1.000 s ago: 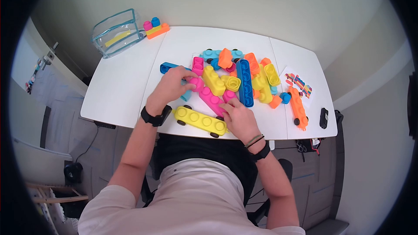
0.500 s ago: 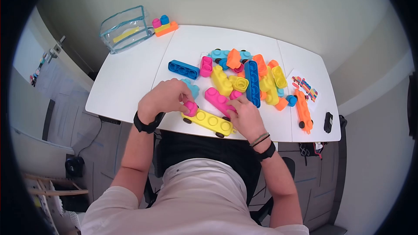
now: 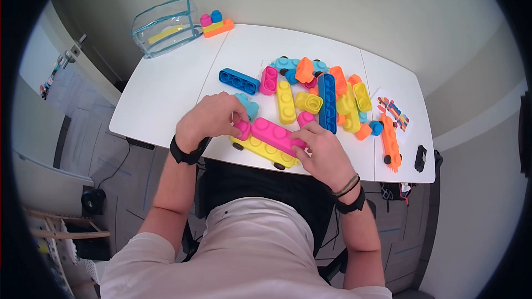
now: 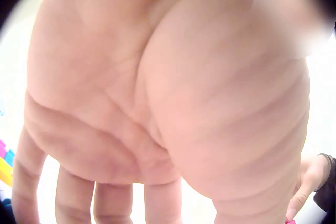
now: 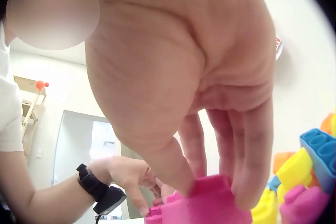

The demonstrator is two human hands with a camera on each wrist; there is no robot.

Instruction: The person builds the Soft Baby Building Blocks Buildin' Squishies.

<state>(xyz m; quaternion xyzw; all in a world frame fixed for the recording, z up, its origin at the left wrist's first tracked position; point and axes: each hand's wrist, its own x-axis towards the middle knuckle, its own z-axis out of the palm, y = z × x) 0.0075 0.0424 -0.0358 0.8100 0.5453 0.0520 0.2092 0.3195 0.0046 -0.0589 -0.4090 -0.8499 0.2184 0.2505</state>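
Note:
A yellow wheeled block base (image 3: 259, 149) lies near the table's front edge. My left hand (image 3: 206, 120) pinches a small pink block (image 3: 242, 128) at the base's left end. With thumb and fingers, my right hand (image 3: 327, 154) grips the right end of a long pink block (image 3: 272, 134), which overlaps the base in the head view. The two pink blocks sit end to end. In the right wrist view the pink block (image 5: 207, 203) shows between thumb and fingers. The left wrist view shows mostly the palm (image 4: 105, 103); its fingertips lie outside the picture.
Behind the hands are a teal block (image 3: 247, 105), yellow blocks (image 3: 286, 103), blue long blocks (image 3: 239, 81) and a mixed pile. An orange wheeled base (image 3: 390, 144), picture sheet (image 3: 396, 112) and black object (image 3: 420, 158) lie right. A clear bag (image 3: 166, 27) stands back left.
My left hand has brought the small pink block toward me, onto the yellow base's left end. My right hand has lifted the long pink block and moved it over the base, beside the small one.

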